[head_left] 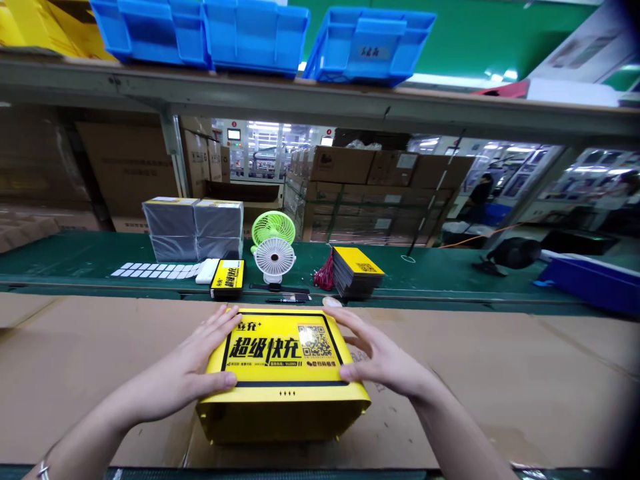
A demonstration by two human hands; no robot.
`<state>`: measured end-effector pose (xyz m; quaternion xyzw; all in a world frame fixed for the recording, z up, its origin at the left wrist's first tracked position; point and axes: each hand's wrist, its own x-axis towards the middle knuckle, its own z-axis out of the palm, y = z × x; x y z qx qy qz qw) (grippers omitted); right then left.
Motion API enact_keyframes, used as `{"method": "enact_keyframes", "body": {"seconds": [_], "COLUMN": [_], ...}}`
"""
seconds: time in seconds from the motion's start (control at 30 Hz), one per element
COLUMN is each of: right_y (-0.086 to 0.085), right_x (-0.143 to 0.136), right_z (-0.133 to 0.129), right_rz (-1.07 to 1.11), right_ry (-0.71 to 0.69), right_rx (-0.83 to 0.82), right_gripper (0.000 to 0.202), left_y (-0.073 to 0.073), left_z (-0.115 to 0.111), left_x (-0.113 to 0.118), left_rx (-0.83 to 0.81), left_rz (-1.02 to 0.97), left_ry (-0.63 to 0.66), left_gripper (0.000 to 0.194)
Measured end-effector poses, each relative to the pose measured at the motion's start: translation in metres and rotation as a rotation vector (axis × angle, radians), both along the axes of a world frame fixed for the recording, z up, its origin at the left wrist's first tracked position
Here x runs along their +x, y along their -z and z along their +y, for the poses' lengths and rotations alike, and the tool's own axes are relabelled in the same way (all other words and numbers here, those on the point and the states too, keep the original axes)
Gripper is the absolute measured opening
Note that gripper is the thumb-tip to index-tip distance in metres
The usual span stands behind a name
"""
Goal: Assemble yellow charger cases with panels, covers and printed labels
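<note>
A yellow shell with a black-framed label, large black characters and a QR code rests on the brown cardboard sheet. Its near side is open and dark inside. My left hand lies over its left edge, fingers on the top and thumb near the front left corner. Over the right edge is my right hand, its thumb on the label below the QR code. Both hands have their fingers spread and press on the shell from either side.
Behind the cardboard, a green bench holds wrapped grey boxes, white stickers, a small yellow box, a white fan, stacked yellow cards, red cords and a blue bin. Blue bins stand on the overhead shelf.
</note>
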<state>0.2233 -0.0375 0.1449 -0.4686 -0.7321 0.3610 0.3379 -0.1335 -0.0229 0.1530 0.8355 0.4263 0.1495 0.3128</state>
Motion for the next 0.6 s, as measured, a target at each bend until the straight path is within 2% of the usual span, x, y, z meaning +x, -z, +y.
{"method": "enact_keyframes", "body": {"seconds": [0.07, 0.13, 0.23, 0.27, 0.3, 0.37, 0.43, 0.47, 0.53, 0.6], "right_y": [0.001, 0.001, -0.004, -0.006, -0.008, -0.013, -0.017, -0.018, -0.021, -0.021], "right_x": [-0.006, -0.018, -0.049, -0.061, -0.072, -0.091, -0.098, -0.096, -0.083, -0.065], "right_z": [0.02, 0.034, 0.036, 0.032, 0.025, 0.011, -0.001, -0.005, -0.008, -0.008], "right_rz": [-0.011, -0.158, -0.382, -0.432, -0.475, -0.609, -0.702, -0.723, -0.759, -0.784], "right_ry": [0.086, 0.22, 0.36, 0.364, 0.326, 0.134, -0.066, -0.119, -0.128, -0.066], "right_rx": [0.014, 0.086, 0.212, 0.252, 0.283, 0.334, 0.307, 0.272, 0.216, 0.182], "right_gripper": [0.057, 0.035, 0.036, 0.038, 0.041, 0.053, 0.064, 0.067, 0.07, 0.072], "left_y": [0.0, -0.001, -0.002, -0.002, -0.003, -0.005, -0.007, -0.008, -0.01, -0.01], "left_z": [-0.001, -0.003, -0.005, -0.005, -0.005, -0.005, -0.004, -0.003, -0.002, 0.0], "left_x": [0.002, 0.01, 0.033, 0.042, 0.052, 0.068, 0.074, 0.072, 0.06, 0.042], "left_rx": [0.014, 0.075, 0.207, 0.246, 0.28, 0.328, 0.338, 0.333, 0.309, 0.273], "left_rz": [0.031, 0.069, 0.145, 0.174, 0.196, 0.221, 0.215, 0.209, 0.205, 0.2], "left_ry": [-0.028, -0.053, -0.069, -0.053, -0.024, 0.058, 0.117, 0.131, 0.129, 0.095], "left_gripper": [0.073, 0.071, 0.069, 0.07, 0.071, 0.075, 0.081, 0.083, 0.082, 0.078]}}
